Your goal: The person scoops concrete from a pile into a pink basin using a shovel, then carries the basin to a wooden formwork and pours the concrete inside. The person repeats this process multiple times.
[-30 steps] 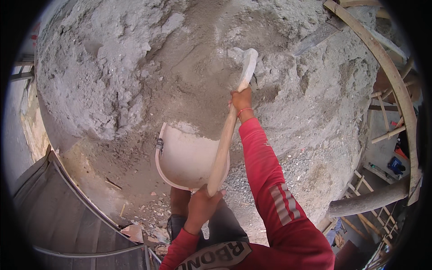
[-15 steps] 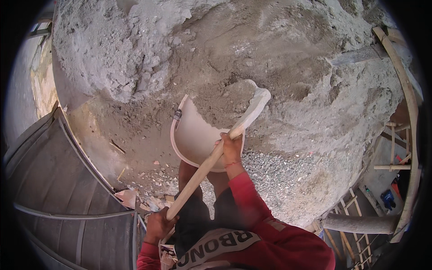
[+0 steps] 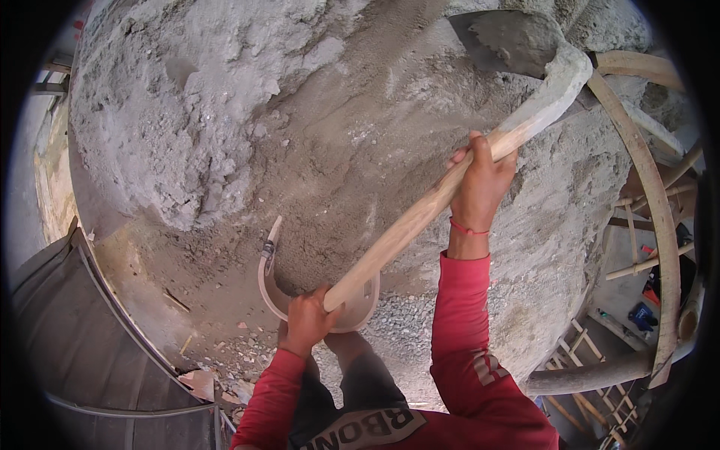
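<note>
My right hand [image 3: 484, 184] is wrapped round the upper part of a hoe's wooden handle [image 3: 397, 240], with the forearm reaching forward. Lower down, my left hand [image 3: 309, 322] grips the handle's near end. The hoe slants up to the right. Its dark, caked blade [image 3: 501, 41] is over the pile at the far right. A pale tub [image 3: 369, 300] with an open, scoop-like front lies by my legs, partly behind the handle and my left hand. Grey-brown sand fills its far side.
A big pile of grey sand [image 3: 202, 112] rises ahead. Gravel [image 3: 409, 330] and broken pieces [image 3: 199, 382] cover the ground nearby. Dark sheeting [image 3: 112, 337] stands at left. A curved wooden pole [image 3: 649, 165] and bamboo ladders [image 3: 592, 352] are at right.
The hoe has swung forward and right, its blade lifted from the tub to the far right. Both hands moved with it, the right arm stretching out. The tub appears lower in view.
</note>
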`<move>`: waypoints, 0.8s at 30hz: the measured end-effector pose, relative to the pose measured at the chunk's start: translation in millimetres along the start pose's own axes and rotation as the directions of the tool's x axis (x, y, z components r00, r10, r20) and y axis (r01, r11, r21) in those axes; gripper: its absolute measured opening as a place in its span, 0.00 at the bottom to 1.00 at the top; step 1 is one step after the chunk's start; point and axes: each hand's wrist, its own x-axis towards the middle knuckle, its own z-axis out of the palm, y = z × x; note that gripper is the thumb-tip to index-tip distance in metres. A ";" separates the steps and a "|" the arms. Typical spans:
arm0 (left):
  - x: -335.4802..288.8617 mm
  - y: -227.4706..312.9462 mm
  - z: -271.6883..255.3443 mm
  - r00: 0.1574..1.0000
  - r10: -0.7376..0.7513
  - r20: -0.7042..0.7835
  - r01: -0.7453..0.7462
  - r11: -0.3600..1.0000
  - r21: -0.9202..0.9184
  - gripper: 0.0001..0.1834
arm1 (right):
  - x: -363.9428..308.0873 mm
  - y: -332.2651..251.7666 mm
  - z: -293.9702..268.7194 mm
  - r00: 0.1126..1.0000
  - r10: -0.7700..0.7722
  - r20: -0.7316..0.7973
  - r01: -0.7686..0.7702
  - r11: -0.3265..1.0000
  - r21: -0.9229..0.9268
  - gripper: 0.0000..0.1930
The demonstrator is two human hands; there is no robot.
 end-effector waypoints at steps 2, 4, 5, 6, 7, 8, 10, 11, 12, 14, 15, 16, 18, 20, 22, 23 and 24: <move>57.1 29.5 11.5 0.999 0.051 -0.012 -0.052 0.995 -0.081 0.15 | 55.0 -13.4 0.5 0.991 -0.125 -0.038 0.120 0.986 -0.113 0.16; 68.0 42.1 20.5 1.000 0.026 0.008 -0.024 0.991 -0.131 0.15 | 85.8 -6.3 1.7 0.987 -0.154 -0.037 0.142 0.965 -0.220 0.17; 66.9 46.3 24.6 1.000 0.001 0.031 0.003 0.991 -0.133 0.15 | 96.2 6.6 -2.7 0.991 -0.128 -0.037 0.113 0.955 -0.274 0.17; 64.9 49.8 27.4 0.999 -0.026 0.048 0.032 0.991 -0.131 0.16 | 103.9 22.4 -3.0 0.994 -0.100 -0.034 0.084 0.943 -0.321 0.17; 56.1 52.7 29.9 0.998 -0.052 0.037 0.057 0.988 -0.144 0.16 | 106.5 42.6 -1.9 0.997 -0.071 -0.025 0.058 0.933 -0.355 0.16; 44.3 56.7 31.2 0.997 -0.071 0.029 0.075 0.985 -0.158 0.17 | 107.6 63.2 -1.5 0.999 -0.047 -0.023 0.034 0.920 -0.389 0.15; 27.4 62.8 31.3 0.993 -0.112 0.022 0.114 0.974 -0.198 0.17 | 106.9 93.8 1.3 1.000 0.017 -0.011 -0.020 0.911 -0.413 0.14; 21.3 64.4 29.7 0.990 -0.136 0.020 0.137 0.965 -0.222 0.17 | 102.9 105.4 7.1 0.998 0.059 0.002 -0.053 0.915 -0.400 0.15; 14.6 66.0 28.0 0.987 -0.159 0.019 0.159 0.956 -0.247 0.16 | 98.6 115.2 9.9 0.995 0.100 0.015 -0.087 0.918 -0.388 0.15; 3.0 75.0 23.2 0.977 -0.210 0.045 0.215 0.961 -0.172 0.17 | 92.8 125.5 12.5 0.975 0.217 0.043 -0.179 0.888 -0.423 0.14; -1.9 77.9 20.1 0.971 -0.233 0.055 0.238 0.961 -0.139 0.18 | 88.9 127.6 15.6 0.961 0.269 0.057 -0.217 0.870 -0.443 0.14; -10.0 77.3 18.4 0.967 -0.251 0.048 0.255 0.959 -0.125 0.19 | 81.4 134.6 18.3 0.941 0.325 0.094 -0.251 0.857 -0.450 0.15; -28.1 81.4 21.7 0.963 -0.267 0.045 0.270 0.957 -0.109 0.20 | 72.9 155.7 11.6 0.897 0.416 0.150 -0.303 0.826 -0.475 0.17; -48.4 79.7 23.5 0.954 -0.288 0.079 0.296 0.948 -0.117 0.22 | 52.0 179.1 5.1 0.887 0.444 0.125 -0.348 0.823 -0.450 0.13; -73.2 72.1 24.2 0.936 -0.340 0.093 0.349 0.931 -0.109 0.22 | 14.1 193.6 7.2 0.854 0.506 0.121 -0.403 0.791 -0.461 0.13; -84.9 67.4 26.3 0.926 -0.364 0.099 0.373 0.923 -0.098 0.22 | -0.5 208.4 2.3 0.826 0.551 0.121 -0.439 0.762 -0.475 0.14; -95.9 61.7 26.7 0.915 -0.390 0.106 0.399 0.913 -0.086 0.22 | -15.9 225.0 -2.8 0.793 0.597 0.119 -0.476 0.730 -0.490 0.16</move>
